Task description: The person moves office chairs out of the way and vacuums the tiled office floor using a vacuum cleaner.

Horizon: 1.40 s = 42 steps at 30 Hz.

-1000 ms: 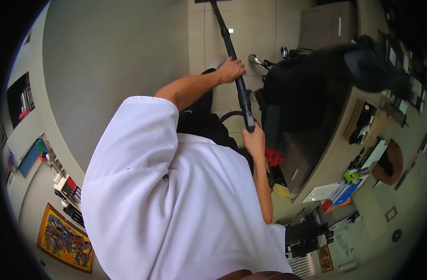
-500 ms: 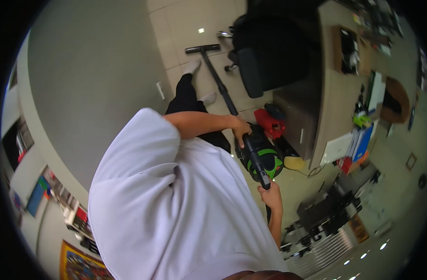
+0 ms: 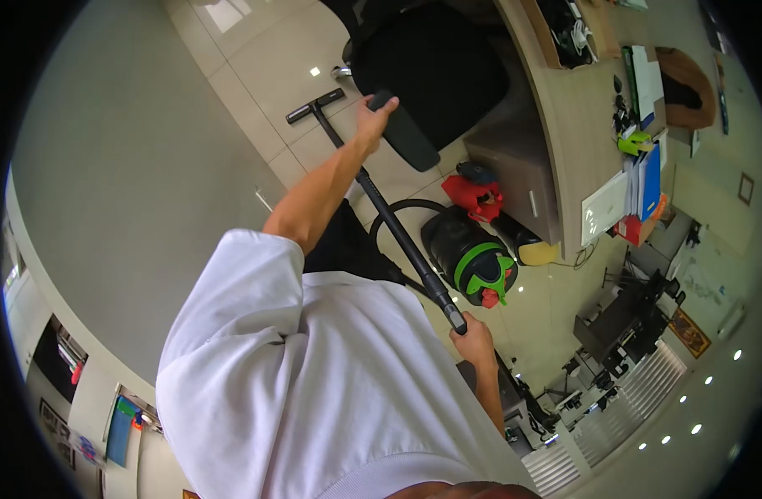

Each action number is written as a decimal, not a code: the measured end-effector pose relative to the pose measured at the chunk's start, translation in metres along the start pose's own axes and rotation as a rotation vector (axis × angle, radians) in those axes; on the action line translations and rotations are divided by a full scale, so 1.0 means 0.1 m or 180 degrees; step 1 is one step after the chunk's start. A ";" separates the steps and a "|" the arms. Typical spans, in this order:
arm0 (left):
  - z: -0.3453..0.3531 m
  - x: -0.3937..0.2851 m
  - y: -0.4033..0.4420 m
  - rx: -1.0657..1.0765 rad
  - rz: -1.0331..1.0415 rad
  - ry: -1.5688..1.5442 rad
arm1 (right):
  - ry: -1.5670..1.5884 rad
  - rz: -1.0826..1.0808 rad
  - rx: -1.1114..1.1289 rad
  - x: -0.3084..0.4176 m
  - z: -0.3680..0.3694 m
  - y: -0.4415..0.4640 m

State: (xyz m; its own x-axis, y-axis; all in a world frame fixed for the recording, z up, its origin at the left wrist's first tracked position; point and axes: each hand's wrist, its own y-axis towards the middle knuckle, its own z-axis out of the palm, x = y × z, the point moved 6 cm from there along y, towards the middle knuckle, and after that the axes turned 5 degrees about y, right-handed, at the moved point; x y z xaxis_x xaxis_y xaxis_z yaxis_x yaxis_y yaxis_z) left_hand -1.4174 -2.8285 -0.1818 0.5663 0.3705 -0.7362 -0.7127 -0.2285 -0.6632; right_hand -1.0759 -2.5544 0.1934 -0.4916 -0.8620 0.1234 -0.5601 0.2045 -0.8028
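Note:
My left hand is closed around the front end of a black armrest on an office chair. The black vacuum wand runs diagonally below it, its floor head flat on the tiles beside a chair caster. At the wand's rear end, my right hand is wrapped round the handle. To the right of the wand stands the black and green vacuum canister, and a hose curves beside it.
A grey panel fills the left side. On the right are a wooden desk with papers and folders, a drawer cabinet, a red object on the floor and a loose cable. More desks and equipment stand at lower right.
My left hand has let go of the wand and taken hold of the chair's armrest. My right hand has stayed on the handle. The view has turned, showing the canister more fully.

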 end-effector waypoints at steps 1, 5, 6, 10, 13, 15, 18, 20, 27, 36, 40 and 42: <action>0.08 0.05 -0.09 -0.0017 -0.0112 -0.0025 | 0.0022 -0.0003 -0.0007 0.04 -0.01 0.02; 0.65 0.09 -0.58 0.0182 -0.0572 -0.0560 | 0.0216 0.0066 0.0082 0.06 -0.05 0.05; 0.83 0.11 -0.67 0.0495 -0.0856 -0.0513 | 0.0285 0.0071 0.0131 0.07 -0.03 0.05; 1.22 0.33 -0.76 0.1722 -0.1157 0.0728 | 0.0896 0.0296 0.0293 0.16 0.10 0.04; 0.46 0.01 -0.53 0.1595 -0.0625 0.0298 | 0.0906 0.0216 0.0189 0.07 0.18 0.01; -0.27 -0.67 -0.42 0.0300 -0.0039 -0.0820 | 0.1001 0.0158 0.0087 0.01 0.25 0.06; -0.33 -2.12 -0.79 0.0779 0.0154 -0.1381 | 0.0803 0.0248 0.0209 -0.12 0.27 0.06; 0.03 -2.79 -1.04 0.0787 0.0485 -0.1020 | 0.0733 0.0181 0.0158 -0.20 0.22 0.12; 0.52 -2.85 -1.27 0.1413 0.0528 -0.0299 | 0.0607 -0.0083 0.0064 -0.48 0.05 0.33; 1.36 -2.43 -1.45 0.1356 0.0508 0.0027 | 0.0520 -0.0156 0.0009 -0.59 0.07 0.37; 1.84 -2.33 -1.56 0.1233 0.0695 -0.0199 | 0.0539 -0.0065 0.0056 -0.56 0.15 0.31; 2.02 -2.31 -1.56 0.1296 0.0744 -0.0018 | 0.0564 -0.0021 0.0081 -0.58 0.19 0.30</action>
State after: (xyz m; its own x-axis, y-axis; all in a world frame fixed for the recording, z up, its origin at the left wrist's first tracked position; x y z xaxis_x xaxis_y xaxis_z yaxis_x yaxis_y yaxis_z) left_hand -1.5207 -2.6965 0.1183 0.3699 0.3565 -0.8580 -0.9259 0.0651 -0.3722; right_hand -1.0518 -2.5068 0.1513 -0.5991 -0.7676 0.2279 -0.5477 0.1852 -0.8159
